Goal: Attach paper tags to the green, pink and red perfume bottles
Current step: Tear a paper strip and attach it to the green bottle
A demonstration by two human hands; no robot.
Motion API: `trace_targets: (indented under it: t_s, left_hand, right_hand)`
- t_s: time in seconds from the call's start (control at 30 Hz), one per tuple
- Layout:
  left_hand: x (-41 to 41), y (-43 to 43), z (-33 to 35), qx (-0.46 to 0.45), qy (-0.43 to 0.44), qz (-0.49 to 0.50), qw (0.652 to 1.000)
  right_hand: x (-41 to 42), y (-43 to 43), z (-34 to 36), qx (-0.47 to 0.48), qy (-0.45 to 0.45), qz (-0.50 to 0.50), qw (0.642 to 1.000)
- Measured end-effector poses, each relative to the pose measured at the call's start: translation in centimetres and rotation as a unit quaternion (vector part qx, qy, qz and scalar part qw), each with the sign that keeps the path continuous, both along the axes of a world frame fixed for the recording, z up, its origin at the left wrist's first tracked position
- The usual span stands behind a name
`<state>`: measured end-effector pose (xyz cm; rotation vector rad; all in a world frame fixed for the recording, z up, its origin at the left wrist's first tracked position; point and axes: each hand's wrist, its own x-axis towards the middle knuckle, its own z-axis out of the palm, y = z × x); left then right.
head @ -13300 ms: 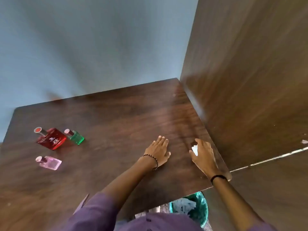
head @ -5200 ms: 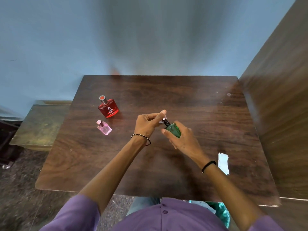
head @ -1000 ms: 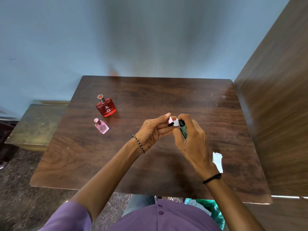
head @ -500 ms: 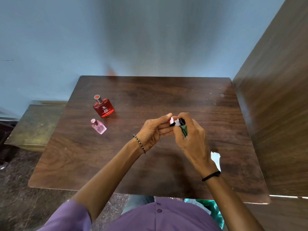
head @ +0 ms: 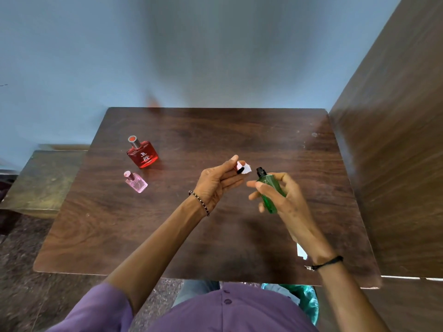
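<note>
My right hand (head: 285, 200) grips the green perfume bottle (head: 269, 191) above the middle of the table, its black spray nozzle bare and pointing up-left. My left hand (head: 218, 183), a short gap to its left, pinches the bottle's pink cap (head: 238, 167) together with a small white paper tag (head: 247, 169) at its fingertips. The red perfume bottle (head: 142, 152) and the smaller pink perfume bottle (head: 136, 182) stand at the table's left side, apart from both hands.
More white paper tags (head: 301, 252) lie near the table's front right, partly hidden by my right wrist. A wooden panel (head: 395, 152) rises along the dark wooden table's (head: 119, 236) right side. A low bench (head: 43, 178) sits left, a green bin (head: 306, 300) below the front edge.
My hands have moved apart. The pink cap has come off the green bottle and stays with the tag in my left hand; my right hand has lowered the bottle to the right.
</note>
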<state>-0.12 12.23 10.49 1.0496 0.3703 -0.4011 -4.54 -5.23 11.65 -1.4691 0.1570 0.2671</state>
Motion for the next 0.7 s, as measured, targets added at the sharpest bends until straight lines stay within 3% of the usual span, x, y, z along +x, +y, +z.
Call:
trace_targets:
  t_s: [0.27, 0.47, 0.7]
  left_hand:
    - [0.0, 0.0, 0.5, 0.035, -0.022, -0.033, 0.999]
    - [-0.1, 0.2, 0.4, 0.049, -0.036, -0.042, 0.997]
    - [-0.1, 0.7, 0.7, 0.076, -0.052, -0.072, 0.993]
  right_hand:
    - [0.1, 1.8, 0.5, -0.100, -0.018, 0.044, 0.994]
    - [0.2, 2.6, -0.2, -0.062, -0.021, -0.011, 0.998]
    - [0.0, 2.8, -0.3, -0.063, -0.020, 0.007, 0.998]
